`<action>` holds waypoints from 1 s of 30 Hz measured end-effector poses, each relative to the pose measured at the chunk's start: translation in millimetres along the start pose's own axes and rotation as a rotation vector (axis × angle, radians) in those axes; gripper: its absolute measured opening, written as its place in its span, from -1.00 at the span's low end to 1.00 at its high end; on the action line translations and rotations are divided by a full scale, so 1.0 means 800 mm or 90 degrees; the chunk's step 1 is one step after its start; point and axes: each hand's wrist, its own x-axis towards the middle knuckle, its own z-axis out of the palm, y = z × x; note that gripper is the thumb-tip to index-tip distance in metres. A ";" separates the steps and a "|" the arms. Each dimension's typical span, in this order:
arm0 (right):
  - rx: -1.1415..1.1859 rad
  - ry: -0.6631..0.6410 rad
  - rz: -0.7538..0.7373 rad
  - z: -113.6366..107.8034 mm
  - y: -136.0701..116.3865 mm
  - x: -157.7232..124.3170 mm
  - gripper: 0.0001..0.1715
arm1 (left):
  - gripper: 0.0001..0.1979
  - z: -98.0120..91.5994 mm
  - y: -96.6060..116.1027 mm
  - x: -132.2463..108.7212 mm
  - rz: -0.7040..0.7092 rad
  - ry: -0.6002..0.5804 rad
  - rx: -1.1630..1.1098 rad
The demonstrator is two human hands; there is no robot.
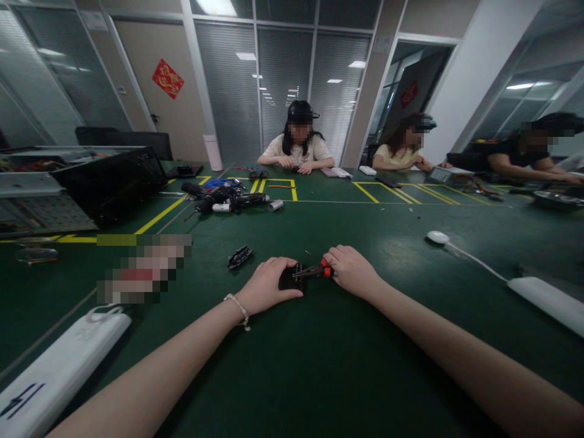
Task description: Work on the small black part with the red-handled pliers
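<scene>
The left hand (269,283) lies palm down on the green bench (319,365), its grip curled over a small black part (292,282), with the thumb tucked under the near edge. The right hand (351,271) has its grip closed on the red handles of the pliers (314,271). Their tips seem to meet the part, though the view is too small to be sure. A second black piece (239,257) lies near, to the left.
</scene>
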 end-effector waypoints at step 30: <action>0.014 -0.014 0.002 -0.001 0.000 0.003 -0.69 | -0.44 -0.001 0.001 -0.001 -0.007 0.009 -0.015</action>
